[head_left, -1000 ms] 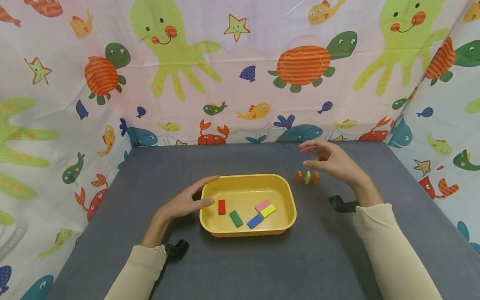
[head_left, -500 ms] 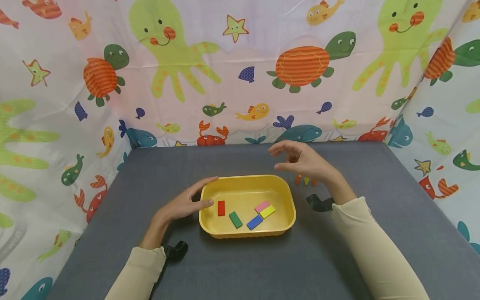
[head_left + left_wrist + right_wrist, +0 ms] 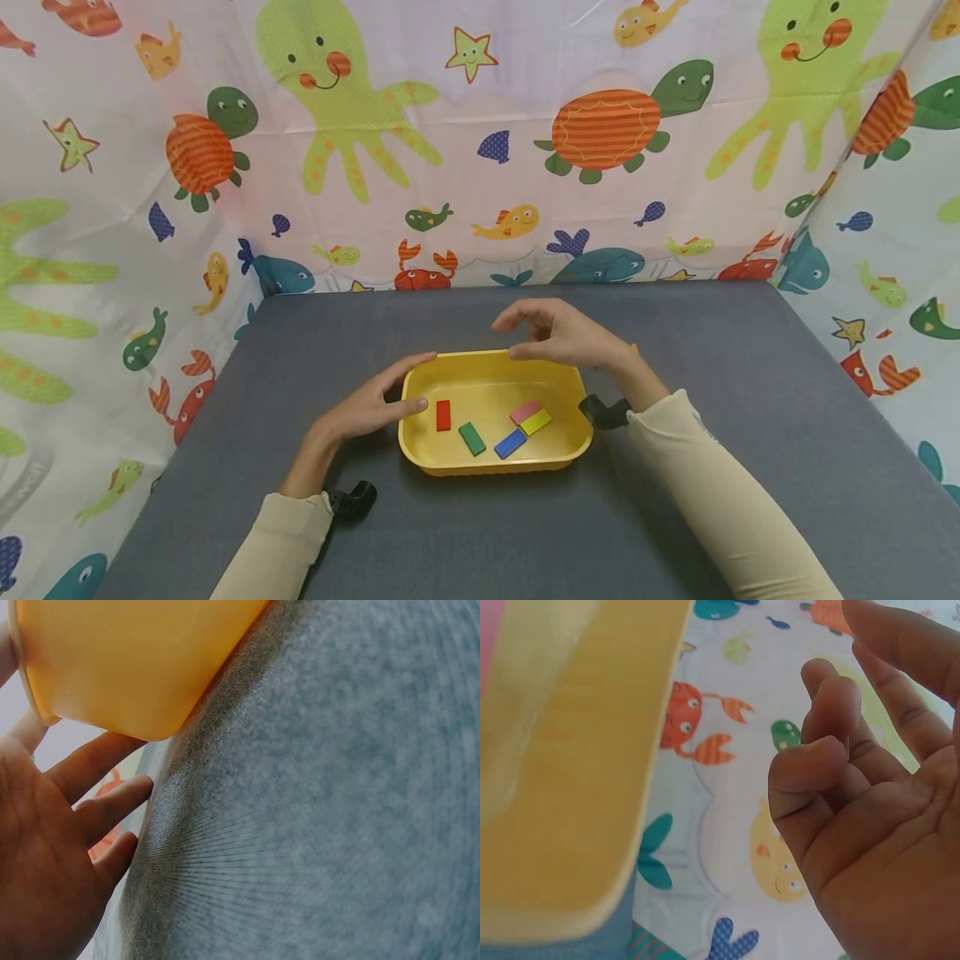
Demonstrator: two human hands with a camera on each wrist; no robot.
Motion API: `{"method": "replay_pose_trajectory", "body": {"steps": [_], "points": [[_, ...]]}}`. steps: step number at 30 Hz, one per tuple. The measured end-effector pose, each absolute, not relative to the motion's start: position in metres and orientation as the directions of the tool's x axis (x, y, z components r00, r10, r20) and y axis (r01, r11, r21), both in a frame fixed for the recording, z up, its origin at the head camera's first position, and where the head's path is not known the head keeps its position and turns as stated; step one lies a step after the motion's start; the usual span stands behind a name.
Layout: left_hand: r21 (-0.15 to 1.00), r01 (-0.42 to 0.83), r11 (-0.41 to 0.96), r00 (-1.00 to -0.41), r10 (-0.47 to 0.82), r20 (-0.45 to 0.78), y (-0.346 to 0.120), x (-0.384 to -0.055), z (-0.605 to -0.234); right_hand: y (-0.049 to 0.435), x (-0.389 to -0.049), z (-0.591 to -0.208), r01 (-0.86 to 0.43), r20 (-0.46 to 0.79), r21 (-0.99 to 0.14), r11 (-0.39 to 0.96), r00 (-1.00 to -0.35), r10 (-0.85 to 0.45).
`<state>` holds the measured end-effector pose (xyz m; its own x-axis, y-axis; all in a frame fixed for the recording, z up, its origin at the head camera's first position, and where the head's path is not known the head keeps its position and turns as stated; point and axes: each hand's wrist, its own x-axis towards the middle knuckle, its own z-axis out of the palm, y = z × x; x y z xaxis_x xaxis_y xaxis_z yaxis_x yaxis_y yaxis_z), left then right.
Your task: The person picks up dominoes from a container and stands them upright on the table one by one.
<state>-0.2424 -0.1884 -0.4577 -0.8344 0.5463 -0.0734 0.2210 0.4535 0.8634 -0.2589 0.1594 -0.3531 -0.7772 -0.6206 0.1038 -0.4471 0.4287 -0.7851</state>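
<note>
A yellow plastic tub (image 3: 495,468) stands on the grey table. Inside lie several small flat blocks: red (image 3: 443,416), green (image 3: 472,438), blue (image 3: 511,444), pink (image 3: 525,412) and yellow (image 3: 536,422). At the tub's left end my left hand (image 3: 375,400) grips the wall, thumb over the rim and fingers along the outside. Above the back right rim hovers my right hand (image 3: 566,333), fingers loosely bent, holding nothing; the right wrist view shows the tub wall (image 3: 577,825) beside it. An orange block (image 3: 635,347) peeks out behind the right wrist; its neighbours are hidden.
A white curtain (image 3: 480,167) printed with sea animals rises behind the table and along both sides. Grey cloth (image 3: 480,542) covers the table. A black wrist device (image 3: 352,499) sits below the left wrist, another (image 3: 603,412) below the right.
My right hand has moved left, from above the upright orange and yellow-green blocks to over the tub's back right rim, now covering most of those blocks. The left hand and tub stay put.
</note>
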Motion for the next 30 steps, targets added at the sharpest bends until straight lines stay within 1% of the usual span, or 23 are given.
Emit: {"method": "replay_pose_trajectory", "body": {"steps": [11, 22, 26, 30], "points": [[0.863, 0.196, 0.465, -0.836, 0.539, -0.100, -0.188, -0.242, -0.458, 0.139, -0.262, -0.371, -0.447, 0.044, -0.790, 0.420, -0.725, -0.688], [0.862, 0.189, 0.471, -0.841, 0.530, -0.106, -0.188, -0.240, -0.458, 0.126, -0.264, -0.386, -0.438, -0.016, -0.783, 0.441, -0.696, -0.718], [0.862, 0.182, 0.473, -0.843, 0.527, -0.111, -0.188, -0.240, -0.457, 0.121, -0.265, -0.391, -0.453, -0.033, -0.774, 0.442, -0.668, -0.743], [0.859, 0.191, 0.475, -0.841, 0.530, -0.106, -0.187, -0.241, -0.457, 0.116, -0.265, -0.396, -0.454, -0.072, -0.781, 0.430, -0.618, -0.783]]}}
